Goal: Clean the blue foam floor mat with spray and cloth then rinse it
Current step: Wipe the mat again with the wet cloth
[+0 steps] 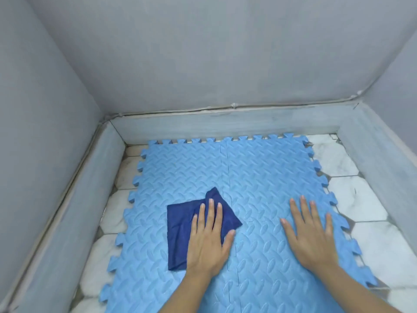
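My left hand point(208, 241) lay flat, fingers straight and together, pressing on the right part of a dark blue cloth point(194, 227). My right hand point(312, 233) rested palm down with fingers spread, directly on the blue foam mat point(259, 172), holding nothing. The cloth lay loosely folded on the left tile of the mat, its far corner just beside the seam point(225, 168) that joined the two interlocking tiles. The mat, embossed with a leaf-like pattern and edged with puzzle teeth, lay on a floor point(361, 199) of white marbled hexagonal tiles. A grey skirting point(225, 125) ran around the floor's three visible sides, below pale grey walls point(203, 53).
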Available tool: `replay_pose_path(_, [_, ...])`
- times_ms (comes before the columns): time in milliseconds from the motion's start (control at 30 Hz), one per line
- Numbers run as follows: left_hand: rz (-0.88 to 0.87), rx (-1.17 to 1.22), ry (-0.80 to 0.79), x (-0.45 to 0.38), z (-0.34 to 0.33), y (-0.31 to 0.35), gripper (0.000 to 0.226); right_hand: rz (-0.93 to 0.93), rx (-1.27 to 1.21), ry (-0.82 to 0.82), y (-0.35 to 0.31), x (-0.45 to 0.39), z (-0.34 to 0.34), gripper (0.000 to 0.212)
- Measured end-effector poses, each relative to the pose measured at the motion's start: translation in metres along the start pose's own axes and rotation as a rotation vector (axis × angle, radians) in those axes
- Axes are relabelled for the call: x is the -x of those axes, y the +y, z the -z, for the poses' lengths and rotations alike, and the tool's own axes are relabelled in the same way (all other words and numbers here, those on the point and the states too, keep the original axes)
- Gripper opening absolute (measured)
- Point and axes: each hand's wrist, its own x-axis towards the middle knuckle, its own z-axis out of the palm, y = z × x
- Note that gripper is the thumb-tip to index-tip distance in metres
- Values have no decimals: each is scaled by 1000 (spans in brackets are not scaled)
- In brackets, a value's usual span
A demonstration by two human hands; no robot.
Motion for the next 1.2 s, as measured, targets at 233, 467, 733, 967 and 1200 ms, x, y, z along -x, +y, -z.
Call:
replay_pose_path(233, [705, 112, 301, -80, 26, -64, 79, 13, 37, 54, 1, -3, -3, 69])
replay_pose_path(467, [536, 10, 146, -174, 30, -45, 54, 32, 61, 86, 1, -7, -4, 68])
replay_pose_path(733, [-183, 51, 39, -150, -1, 54, 67, 24, 25, 78, 1, -6, 2, 67])
replay_pose_path(967, [563, 29, 315, -170, 43, -104, 67, 25, 7, 79, 0, -4, 3, 67])
replay_pose_path(1200, [542, 61, 143, -218, 21, 8, 70, 28, 15, 95, 2, -6, 0, 66])
